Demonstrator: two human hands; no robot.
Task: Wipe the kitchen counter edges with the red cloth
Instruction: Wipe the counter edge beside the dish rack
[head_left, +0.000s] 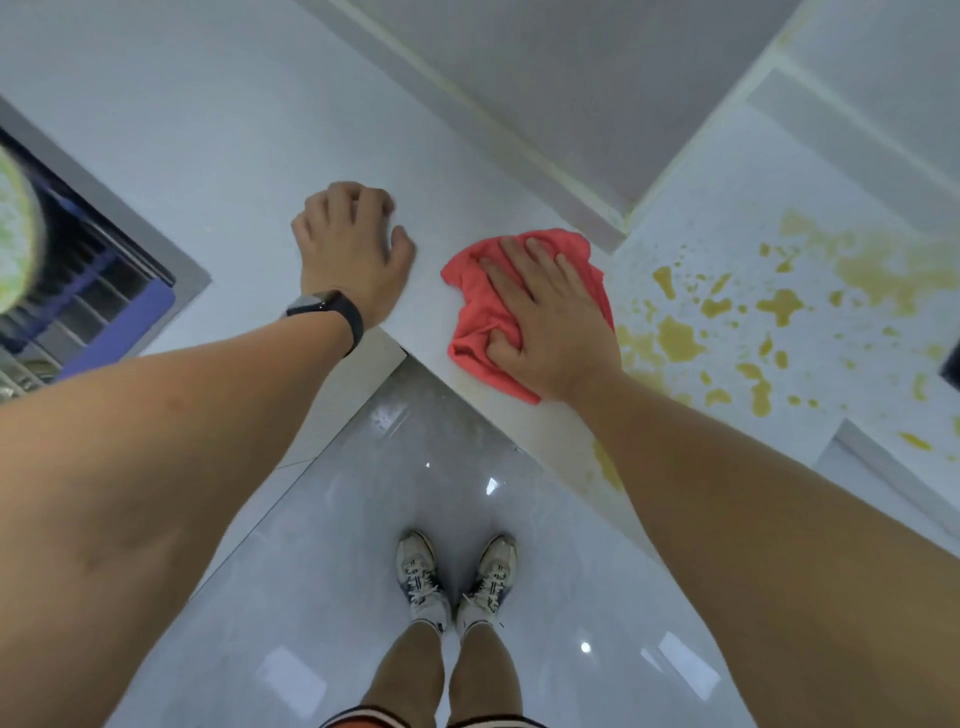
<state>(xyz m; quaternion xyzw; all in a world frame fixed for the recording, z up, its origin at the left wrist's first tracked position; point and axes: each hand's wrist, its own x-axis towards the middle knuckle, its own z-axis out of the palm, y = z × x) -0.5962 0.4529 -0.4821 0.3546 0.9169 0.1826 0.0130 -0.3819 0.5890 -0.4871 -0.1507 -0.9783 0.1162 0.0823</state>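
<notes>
The red cloth (480, 306) lies bunched on the white kitchen counter (249, 171), close to its inner corner edge. My right hand (550, 317) presses flat on the cloth, fingers straight and spread, thumb tucked into a fold. My left hand (350, 254) rests on the counter to the left of the cloth, fingers curled under, holding nothing; a black watch sits on its wrist. The two hands are a short gap apart.
Yellow spill stains (727, 322) spatter the counter to the right of the cloth. A sink with a dark rack (88, 296) is set into the counter at the left. A grey wall (597, 88) runs behind. Below is glossy tiled floor (363, 519) with my feet.
</notes>
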